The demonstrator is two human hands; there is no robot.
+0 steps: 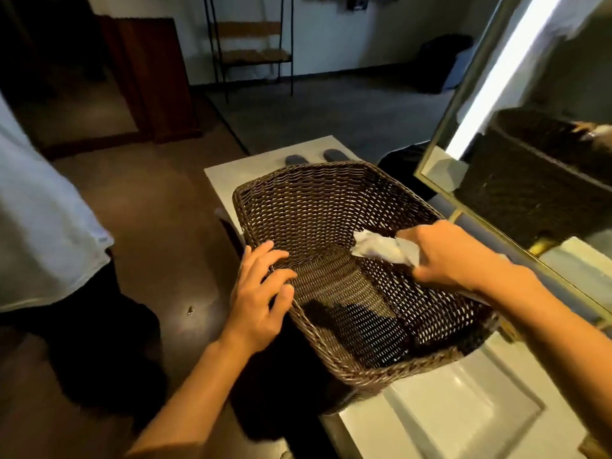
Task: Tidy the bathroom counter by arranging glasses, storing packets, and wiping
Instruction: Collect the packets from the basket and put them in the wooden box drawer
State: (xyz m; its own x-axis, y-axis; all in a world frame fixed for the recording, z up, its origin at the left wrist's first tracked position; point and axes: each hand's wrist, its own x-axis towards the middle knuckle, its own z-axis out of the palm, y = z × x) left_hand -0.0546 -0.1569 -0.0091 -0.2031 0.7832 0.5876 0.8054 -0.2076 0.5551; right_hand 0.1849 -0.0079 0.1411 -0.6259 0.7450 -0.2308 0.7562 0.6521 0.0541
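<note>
Wiping step, by the look of it. Right hand (453, 256) is clenched around a crumpled white tissue (385, 248), wad poking out toward the left over the inside of the wicker basket (318, 207). Can't tell if the tissue touches the weave or hovers just above it.

Left hand (261, 293) is released, fingers spread, resting on the basket's near-left rim, probably bracing it. Not gripping anything.

Basket sits on the white counter (440, 422), long axis running from near-right to far-left, away from the person. It looks empty: no packets or glasses visible inside. Near end overhangs what looks like the sink recess.

Key relation: the tissue is at the right wall, roughly mid-length. Unwiped floor of the basket lies to the left and toward the person from the right hand. So my guess is the next stroke runs along the long axis, right hand doing the work since it's the one holding the tissue and already inside. Left hand is nearer the left rim and best kept there as an anchor.

Risk: light basket could skid on the smooth counter if the brace lifts.

Mirror (530, 160) stands just right of the basket.
</note>
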